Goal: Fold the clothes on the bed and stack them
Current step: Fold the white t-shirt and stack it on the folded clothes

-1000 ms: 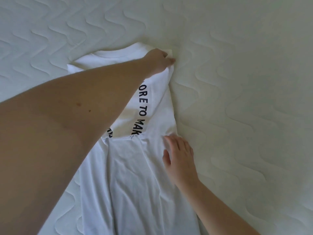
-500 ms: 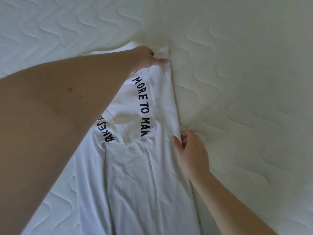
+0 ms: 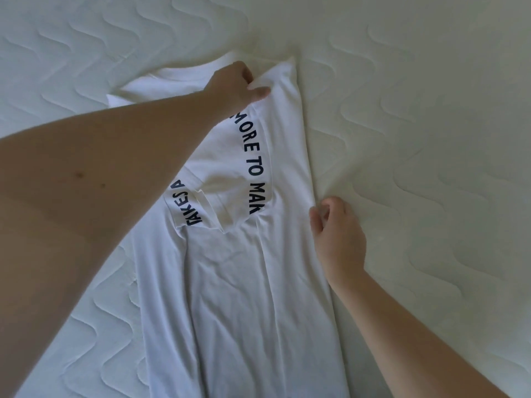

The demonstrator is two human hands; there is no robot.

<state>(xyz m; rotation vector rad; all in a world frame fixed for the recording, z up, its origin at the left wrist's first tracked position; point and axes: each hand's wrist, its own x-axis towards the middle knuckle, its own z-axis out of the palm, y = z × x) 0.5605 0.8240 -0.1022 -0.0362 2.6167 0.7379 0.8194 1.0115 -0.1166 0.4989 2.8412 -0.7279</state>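
A white T-shirt with dark printed letters lies lengthwise on the quilted bed, its collar end at the far side and its sides folded in. My left hand reaches across it and pinches the cloth at the far right shoulder corner. My right hand sits at the shirt's right edge about halfway down, fingers curled round the folded edge. My left forearm hides part of the shirt's left side and some of the lettering.
The white quilted mattress cover spreads out on all sides of the shirt, with a wide stretch of it to the right. No other clothes show in the frame.
My right hand went from lying flat on the shirt to curling round its right edge. My left hand kept its pinch on the far corner. More lettering shows now.
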